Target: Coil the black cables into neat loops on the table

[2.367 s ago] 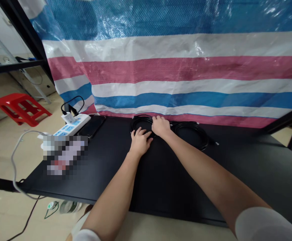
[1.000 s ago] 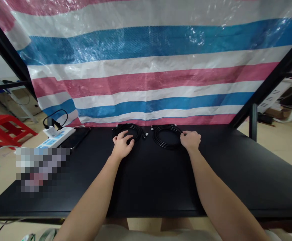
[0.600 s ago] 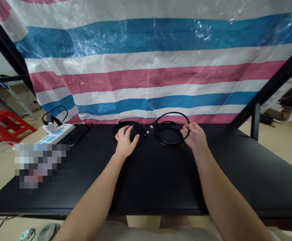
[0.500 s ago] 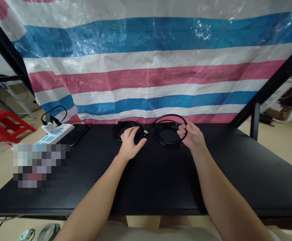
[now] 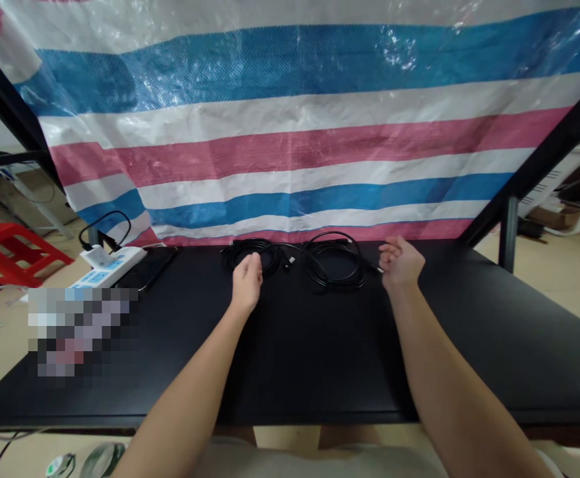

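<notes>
Two coils of glossy black cable lie side by side just ahead of our hands: the left coil point(image 5: 247, 257) is a tight, rounded bundle, and the right coil point(image 5: 332, 267) is a looser ring of thin, rubbery loops, with small metal-tipped connectors point(image 5: 290, 261) between them. Our left hand point(image 5: 246, 284) stands with its fingers bunched at the bundle's near edge, and we cannot tell whether it grips, while our right hand point(image 5: 400, 263) is open and empty, just beside a cable end point(image 5: 377, 269). Left of our hands, a white power strip point(image 5: 113, 262) and a black smartphone point(image 5: 145, 269) sit on the matte black tabletop point(image 5: 310, 352).
</notes>
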Demonstrator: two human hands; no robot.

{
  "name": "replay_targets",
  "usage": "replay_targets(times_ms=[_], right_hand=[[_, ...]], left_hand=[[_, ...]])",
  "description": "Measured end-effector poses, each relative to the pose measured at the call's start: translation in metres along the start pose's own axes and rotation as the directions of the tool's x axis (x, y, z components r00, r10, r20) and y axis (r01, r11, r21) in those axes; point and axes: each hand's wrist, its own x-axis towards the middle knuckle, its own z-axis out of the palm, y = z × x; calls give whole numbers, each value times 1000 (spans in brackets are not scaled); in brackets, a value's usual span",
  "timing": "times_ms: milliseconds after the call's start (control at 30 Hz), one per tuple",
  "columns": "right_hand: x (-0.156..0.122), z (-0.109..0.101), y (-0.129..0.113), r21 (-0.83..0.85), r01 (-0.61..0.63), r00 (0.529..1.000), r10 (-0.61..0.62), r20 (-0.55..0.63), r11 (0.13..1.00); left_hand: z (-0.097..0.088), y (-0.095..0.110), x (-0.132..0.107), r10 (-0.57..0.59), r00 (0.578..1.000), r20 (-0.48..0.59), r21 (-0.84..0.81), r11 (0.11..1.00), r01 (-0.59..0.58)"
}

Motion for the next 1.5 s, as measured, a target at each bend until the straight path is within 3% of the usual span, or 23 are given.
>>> replay_targets(times_ms=[67,167,267,400,467,567,633,700,833,967,1100,1200,1300,1400,1500], right_hand=[[9,-8,12,-345,30,987,-83,-140,938],[12,-10,28,-679,73,995,-95,5,730],[9,-6,38,-789,149,987,-41,155,596],[6,-4,39,-829,166,983,-20,184,534],[5,-4,35,-806,150,986,-23,167,573],[5,-1,27,-647,76,997,-76,27,759],[6,1,21,-420,4,997,-38,-72,907],[7,1,14,-136,-82,993,69,-96,987],[9,-5,2,298,-215,972,234,-28,930],[0,-7,-11,459,-272,962,232,143,846],[-17,-4,-26,461,-344,915,181,360,818],[-25,-2,-33,359,-354,853,140,503,864],[-27,2,-35,219,-299,814,128,567,929],[-32,11,-32,66,-221,811,146,567,973],[-42,23,-28,-75,-36,805,73,589,997]], left_hand=[[-5,6,4,-19,1000,-17,-113,993,17],[-14,16,8,-75,996,-42,-242,968,63],[-25,25,10,-154,986,-60,-362,924,122],[-34,34,13,-248,967,-55,-484,854,191],[-36,37,13,-288,957,-33,-541,810,226],[-41,40,14,-307,952,-12,-628,743,232],[-46,42,14,-288,958,-14,-680,705,202],[-53,44,16,-256,966,-28,-727,669,156],[-67,48,20,-259,959,-112,-796,602,70],[-72,51,22,-311,939,-149,-796,601,72],[-68,48,23,-305,941,-148,-762,641,88],[-65,46,24,-316,938,-143,-736,667,113],[-64,46,25,-316,941,-122,-708,692,141],[-63,46,23,-313,945,-97,-697,699,160],[-60,45,21,-295,952,-77,-702,694,158]])
